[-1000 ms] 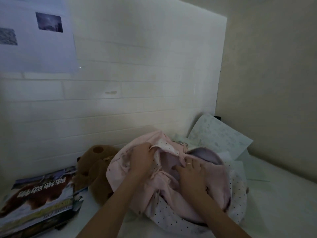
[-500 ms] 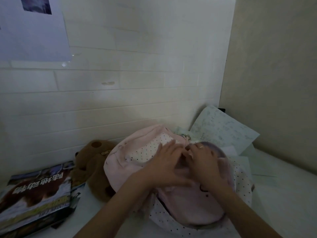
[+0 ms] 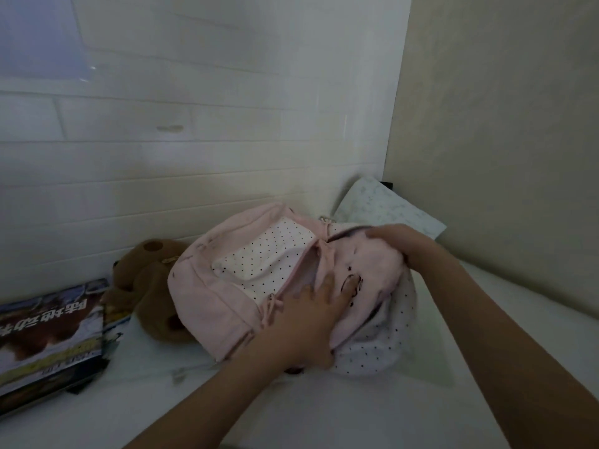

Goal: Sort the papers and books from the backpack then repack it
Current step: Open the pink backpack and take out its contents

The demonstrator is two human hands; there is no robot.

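Soft pink fabric backpack with dotted white panels [image 3: 227,286] lies flat on the white table [image 3: 324,409], between brown plush bear [image 3: 149,286] and loose printed paper sheet [image 3: 385,209]; left hand [image 3: 311,322] rests open-palmed on its front; right hand [image 3: 398,241] curls over the top edge. Best to pin the body down and draw the opening wide before reaching in.

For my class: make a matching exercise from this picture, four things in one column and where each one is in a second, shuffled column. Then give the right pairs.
Things
1. brown teddy bear
2. animal book
3. written sheet of paper
4. left hand

Places
A. propped in the far right corner, behind the pink backpack
B. pressed flat on the backpack's front
C. at the left edge of the white surface
D. between the book and the backpack, by the wall

Pairs: 1-D, 2-C, 3-A, 4-B
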